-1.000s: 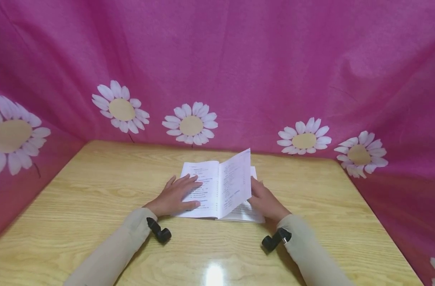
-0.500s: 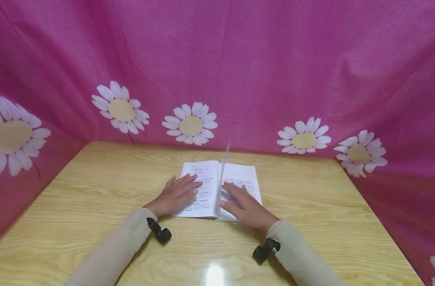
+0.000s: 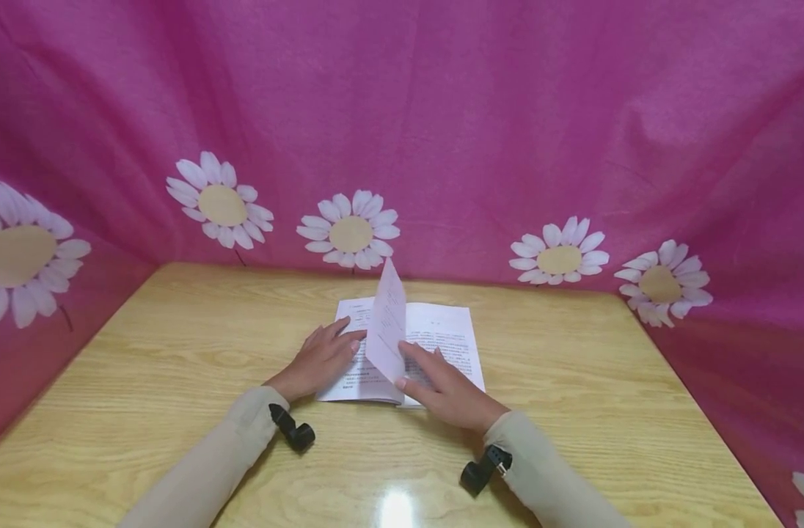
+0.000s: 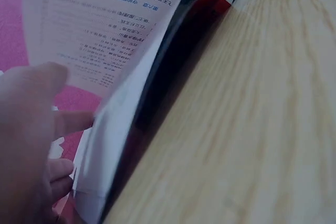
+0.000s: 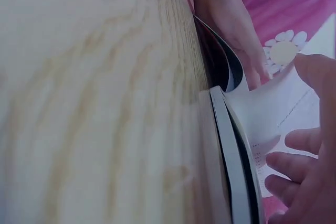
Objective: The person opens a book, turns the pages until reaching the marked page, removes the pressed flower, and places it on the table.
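Note:
A book [image 3: 439,320] lies spread on the wooden table, printed text on its pages. One page [image 3: 387,326] stands up from the spine and leans over to the left. My left hand [image 3: 315,364] rests on the left-hand page, fingers extended. Over the right-hand page is my right hand [image 3: 452,390], its thumb and forefinger touching the raised page from the right. In the right wrist view the thumb [image 5: 315,74] meets that page and the other fingers are loosely bent. The left wrist view shows the book's dark cover [image 4: 157,98] curving up off the table.
The wooden table [image 3: 574,411] reaches to a pink curtain [image 3: 455,132] with white daisies behind and at both sides. Each wrist carries a small black camera, the left one [image 3: 301,435] and the right one [image 3: 477,477].
The raised page has swung from the right side over past the spine to the left. My right hand has moved left from the book's right edge with it. The left hand has barely moved.

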A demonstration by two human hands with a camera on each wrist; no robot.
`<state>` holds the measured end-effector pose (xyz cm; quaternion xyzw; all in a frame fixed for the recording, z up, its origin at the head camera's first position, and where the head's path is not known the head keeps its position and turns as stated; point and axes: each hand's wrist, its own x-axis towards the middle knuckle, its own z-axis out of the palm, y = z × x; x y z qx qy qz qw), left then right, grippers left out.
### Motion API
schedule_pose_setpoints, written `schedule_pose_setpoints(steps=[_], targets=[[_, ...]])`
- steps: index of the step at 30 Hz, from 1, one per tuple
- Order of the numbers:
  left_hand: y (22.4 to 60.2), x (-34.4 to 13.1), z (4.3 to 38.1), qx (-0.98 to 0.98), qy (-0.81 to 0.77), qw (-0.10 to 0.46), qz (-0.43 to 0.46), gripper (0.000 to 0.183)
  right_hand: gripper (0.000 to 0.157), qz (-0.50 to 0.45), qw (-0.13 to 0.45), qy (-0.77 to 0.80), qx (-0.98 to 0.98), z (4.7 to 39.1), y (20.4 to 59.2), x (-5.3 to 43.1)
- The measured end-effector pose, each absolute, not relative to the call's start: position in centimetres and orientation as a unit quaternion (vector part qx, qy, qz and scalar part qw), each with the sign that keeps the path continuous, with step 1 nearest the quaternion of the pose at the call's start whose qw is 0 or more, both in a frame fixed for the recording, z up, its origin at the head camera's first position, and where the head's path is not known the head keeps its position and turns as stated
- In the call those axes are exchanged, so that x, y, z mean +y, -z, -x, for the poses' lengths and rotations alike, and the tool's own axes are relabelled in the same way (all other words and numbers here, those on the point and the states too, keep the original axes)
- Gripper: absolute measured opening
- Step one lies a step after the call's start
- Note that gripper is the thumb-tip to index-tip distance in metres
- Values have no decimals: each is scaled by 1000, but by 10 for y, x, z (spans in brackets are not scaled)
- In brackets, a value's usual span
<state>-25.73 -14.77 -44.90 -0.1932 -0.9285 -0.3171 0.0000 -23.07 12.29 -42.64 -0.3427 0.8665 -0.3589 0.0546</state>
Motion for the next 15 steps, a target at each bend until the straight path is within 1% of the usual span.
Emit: schedule_pose_setpoints(steps=[7,11,15], targets=[[444,-149,259,-878,468,-16,99,62,66,349,59,364,861,231,428,120],[442,-151,259,-853,516,-27,79,70,67,348,66,361,863,232,429,120],[439,-151,257,-841,536,-31,67,71,67,345,70,351,868,232,430,119]])
